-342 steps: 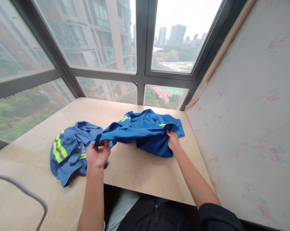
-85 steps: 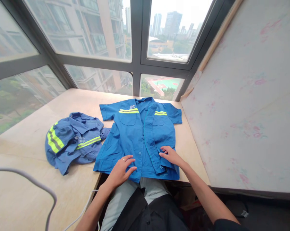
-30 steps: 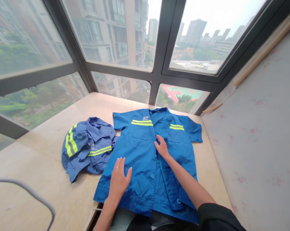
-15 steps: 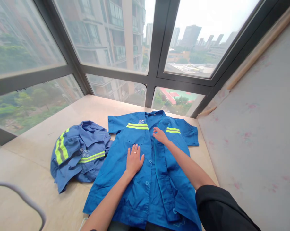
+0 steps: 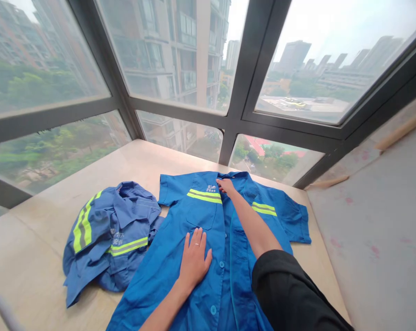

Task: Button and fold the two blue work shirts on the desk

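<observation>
Pointing away from the person, the blue shirt (image 5: 166, 276) has the right hand (image 5: 226, 186) at its far collar (image 5: 243, 178) (grip unclear); the left hand (image 5: 194, 262) lies nearer, flat, fingers spread.

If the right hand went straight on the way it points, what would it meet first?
The right hand would likely meet the shirt collar at once, then bare table and window; depth unclear.

flat shirt (image 5: 201, 211): bright blue, neon yellow chest stripes, blue buttons, small white logo | crumpled shirt (image 5: 107, 230): duller blue, yellow stripes with grey centre | sleeve (image 5: 291, 294): black | table (image 5: 38, 239): pale beige wood | window frame (image 5: 242, 92): dark grey | wall (image 5: 384, 220): off-white, faint pink blotches
</observation>
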Demonstrator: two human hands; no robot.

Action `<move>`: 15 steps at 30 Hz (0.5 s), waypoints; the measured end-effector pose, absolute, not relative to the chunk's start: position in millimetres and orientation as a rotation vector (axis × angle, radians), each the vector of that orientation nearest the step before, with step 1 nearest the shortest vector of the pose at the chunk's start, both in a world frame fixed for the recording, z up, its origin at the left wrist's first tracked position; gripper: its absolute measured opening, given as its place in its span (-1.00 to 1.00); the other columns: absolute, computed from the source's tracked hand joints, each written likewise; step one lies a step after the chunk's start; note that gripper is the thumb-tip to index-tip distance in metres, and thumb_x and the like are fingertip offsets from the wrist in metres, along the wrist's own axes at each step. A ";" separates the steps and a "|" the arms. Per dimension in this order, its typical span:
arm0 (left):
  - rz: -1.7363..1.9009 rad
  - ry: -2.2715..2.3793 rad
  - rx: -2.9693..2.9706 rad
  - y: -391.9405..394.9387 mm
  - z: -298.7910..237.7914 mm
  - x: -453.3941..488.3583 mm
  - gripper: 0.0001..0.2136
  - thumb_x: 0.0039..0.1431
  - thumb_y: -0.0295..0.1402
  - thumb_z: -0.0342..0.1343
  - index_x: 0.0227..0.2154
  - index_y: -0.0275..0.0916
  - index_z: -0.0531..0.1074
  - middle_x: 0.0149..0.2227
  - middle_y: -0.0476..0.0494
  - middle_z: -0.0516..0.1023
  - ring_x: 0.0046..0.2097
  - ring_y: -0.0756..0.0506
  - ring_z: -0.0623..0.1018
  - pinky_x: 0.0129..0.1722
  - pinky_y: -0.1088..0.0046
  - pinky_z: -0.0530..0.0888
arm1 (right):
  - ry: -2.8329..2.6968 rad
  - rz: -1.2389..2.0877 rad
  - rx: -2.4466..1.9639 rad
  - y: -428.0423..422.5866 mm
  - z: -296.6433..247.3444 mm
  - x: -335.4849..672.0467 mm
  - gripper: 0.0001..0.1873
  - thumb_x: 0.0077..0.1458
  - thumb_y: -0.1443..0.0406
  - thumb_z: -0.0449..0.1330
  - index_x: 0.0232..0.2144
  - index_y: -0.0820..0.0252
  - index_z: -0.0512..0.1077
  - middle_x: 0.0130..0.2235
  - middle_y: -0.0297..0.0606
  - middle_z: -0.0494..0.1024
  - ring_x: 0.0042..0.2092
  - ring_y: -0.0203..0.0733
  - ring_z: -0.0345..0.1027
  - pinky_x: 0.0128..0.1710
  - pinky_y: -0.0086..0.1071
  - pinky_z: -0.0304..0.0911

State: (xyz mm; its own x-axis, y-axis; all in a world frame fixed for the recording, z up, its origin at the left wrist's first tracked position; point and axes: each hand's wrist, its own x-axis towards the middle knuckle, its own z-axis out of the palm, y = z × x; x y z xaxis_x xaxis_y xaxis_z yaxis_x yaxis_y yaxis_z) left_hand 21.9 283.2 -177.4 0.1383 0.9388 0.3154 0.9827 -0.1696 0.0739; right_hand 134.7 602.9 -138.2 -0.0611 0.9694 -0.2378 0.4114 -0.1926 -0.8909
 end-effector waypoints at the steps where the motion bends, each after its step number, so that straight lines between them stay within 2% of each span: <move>1: -0.430 -1.907 -2.252 283.1 -177.8 21.4 -0.51 0.30 -0.26 -0.07 0.22 -0.37 0.28 0.31 -0.32 0.19 0.33 -0.27 0.20 0.29 -0.02 0.13 | -1.478 1.224 -1.619 608.6 -137.0 135.1 -0.86 0.03 0.29 0.20 -0.47 0.30 0.43 -0.51 -0.28 0.50 -0.57 -0.35 0.33 -0.62 -0.56 0.14; 6: -0.429 -1.871 -2.244 283.1 -179.3 20.7 -0.50 0.29 -0.26 -0.06 0.23 -0.38 0.27 0.32 -0.33 0.18 0.33 -0.29 0.20 0.29 -0.02 0.12 | -1.395 1.215 -1.554 649.2 -112.3 143.7 -0.89 -0.09 0.39 0.20 -0.60 0.25 0.35 -0.66 -0.40 0.38 -0.66 -0.41 0.20 -0.68 -0.58 0.07; 10: -0.433 -1.871 -2.222 284.0 -179.4 21.5 -0.51 0.27 -0.30 -0.06 0.22 -0.37 0.28 0.32 -0.33 0.18 0.32 -0.28 0.22 0.29 -0.01 0.11 | -1.285 1.179 -1.511 683.9 -90.2 135.2 -0.97 0.00 0.40 0.12 -0.47 0.24 0.35 -0.61 -0.39 0.41 -0.64 -0.41 0.25 -0.68 -0.59 0.12; 15: -0.430 -1.888 -2.205 284.6 -177.6 21.3 -0.52 0.28 -0.32 -0.06 0.23 -0.33 0.28 0.32 -0.29 0.18 0.32 -0.25 0.22 0.30 0.03 0.12 | -1.272 1.110 -1.511 693.6 -100.4 102.6 -0.92 0.07 0.40 0.09 -0.33 0.24 0.36 -0.60 -0.43 0.39 -0.63 -0.41 0.26 -0.68 -0.61 0.11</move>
